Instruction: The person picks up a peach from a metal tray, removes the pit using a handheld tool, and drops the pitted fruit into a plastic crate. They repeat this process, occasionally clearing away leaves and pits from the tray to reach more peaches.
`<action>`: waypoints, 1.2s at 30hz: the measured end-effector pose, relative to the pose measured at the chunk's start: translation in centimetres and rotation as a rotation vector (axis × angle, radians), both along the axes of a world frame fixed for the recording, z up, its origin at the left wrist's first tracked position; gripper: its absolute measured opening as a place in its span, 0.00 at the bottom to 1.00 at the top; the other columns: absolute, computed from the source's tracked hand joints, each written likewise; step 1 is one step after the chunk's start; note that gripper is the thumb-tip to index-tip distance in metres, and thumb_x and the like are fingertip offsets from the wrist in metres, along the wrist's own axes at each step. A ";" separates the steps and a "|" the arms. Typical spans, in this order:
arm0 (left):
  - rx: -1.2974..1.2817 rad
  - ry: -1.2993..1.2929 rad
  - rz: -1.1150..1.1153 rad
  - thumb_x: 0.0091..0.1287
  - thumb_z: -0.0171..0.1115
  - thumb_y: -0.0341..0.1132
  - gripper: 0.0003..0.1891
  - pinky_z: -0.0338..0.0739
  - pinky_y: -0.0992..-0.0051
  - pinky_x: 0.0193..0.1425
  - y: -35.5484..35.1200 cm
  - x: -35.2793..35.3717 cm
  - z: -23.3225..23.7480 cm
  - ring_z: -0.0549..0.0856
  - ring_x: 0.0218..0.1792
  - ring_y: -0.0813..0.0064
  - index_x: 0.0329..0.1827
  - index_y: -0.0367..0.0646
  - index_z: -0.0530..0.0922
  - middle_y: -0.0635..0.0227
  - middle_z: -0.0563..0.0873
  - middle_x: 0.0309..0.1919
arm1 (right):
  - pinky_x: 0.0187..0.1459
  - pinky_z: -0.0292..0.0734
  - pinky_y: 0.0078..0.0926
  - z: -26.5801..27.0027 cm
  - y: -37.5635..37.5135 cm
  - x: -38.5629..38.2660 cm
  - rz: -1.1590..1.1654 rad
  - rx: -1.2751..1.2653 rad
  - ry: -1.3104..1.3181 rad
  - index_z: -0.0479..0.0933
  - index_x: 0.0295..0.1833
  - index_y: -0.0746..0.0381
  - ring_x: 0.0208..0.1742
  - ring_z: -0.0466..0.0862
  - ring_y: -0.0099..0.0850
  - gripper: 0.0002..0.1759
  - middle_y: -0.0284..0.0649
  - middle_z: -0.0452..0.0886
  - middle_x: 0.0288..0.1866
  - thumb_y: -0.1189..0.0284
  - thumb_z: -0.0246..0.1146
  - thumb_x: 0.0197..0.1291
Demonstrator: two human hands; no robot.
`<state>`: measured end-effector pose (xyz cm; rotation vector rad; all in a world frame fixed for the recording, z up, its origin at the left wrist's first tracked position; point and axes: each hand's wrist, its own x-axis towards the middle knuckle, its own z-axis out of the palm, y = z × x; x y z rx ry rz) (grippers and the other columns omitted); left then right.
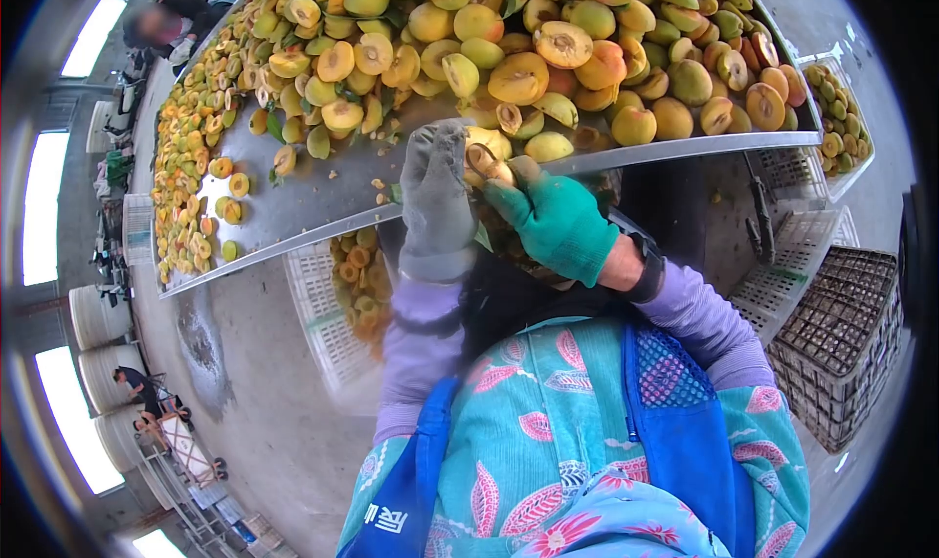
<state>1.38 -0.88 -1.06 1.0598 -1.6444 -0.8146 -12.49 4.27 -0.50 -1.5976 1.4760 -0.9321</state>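
A halved fruit (486, 163) is between my two gloved hands, just over the metal table's front edge. My left hand (435, 191), in a grey glove, is closed on it from the left side. My right hand (560, 222), in a green glove, is closed at the fruit's right side, round something small that I cannot make out. A thin curved piece shows at the fruit's cut face. Right behind my hands, many whole and halved yellow-orange fruits (520, 78) are heaped on the metal table (323, 181).
Below the table edge stands a white crate (328, 313) with fruit. Another fruit crate (836, 118) is at the right, near an empty white crate (797, 265) and stacked dark crates (839, 333). People (161, 25) (142, 392) are at the far left, beside large white tubs (106, 377).
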 end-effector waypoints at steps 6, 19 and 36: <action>0.200 0.366 -0.016 0.76 0.51 0.39 0.15 0.77 0.79 0.45 0.0 -1.4 0.0 0.82 0.39 0.79 0.49 0.36 0.78 0.65 0.84 0.41 | 0.30 0.71 0.49 -0.5 0.2 0.5 -0.062 -0.009 -0.030 0.69 0.40 0.64 0.29 0.79 0.56 0.21 0.55 0.78 0.26 0.54 0.55 0.69; 0.340 0.165 0.003 0.74 0.54 0.38 0.13 0.76 0.80 0.39 -0.5 -0.6 1.6 0.80 0.33 0.82 0.41 0.37 0.82 0.67 0.85 0.34 | 0.32 0.73 0.45 -3.0 0.4 1.8 0.068 0.143 -0.146 0.69 0.43 0.66 0.29 0.80 0.51 0.17 0.53 0.79 0.29 0.61 0.55 0.69; 0.514 0.270 -0.158 0.75 0.49 0.42 0.18 0.78 0.78 0.29 -0.9 -0.6 1.9 0.83 0.25 0.73 0.36 0.36 0.80 0.61 0.84 0.28 | 0.10 0.56 0.25 2.2 0.9 1.3 0.144 0.821 -1.037 0.70 0.35 0.56 0.11 0.64 0.24 0.17 0.31 0.66 0.16 0.54 0.53 0.71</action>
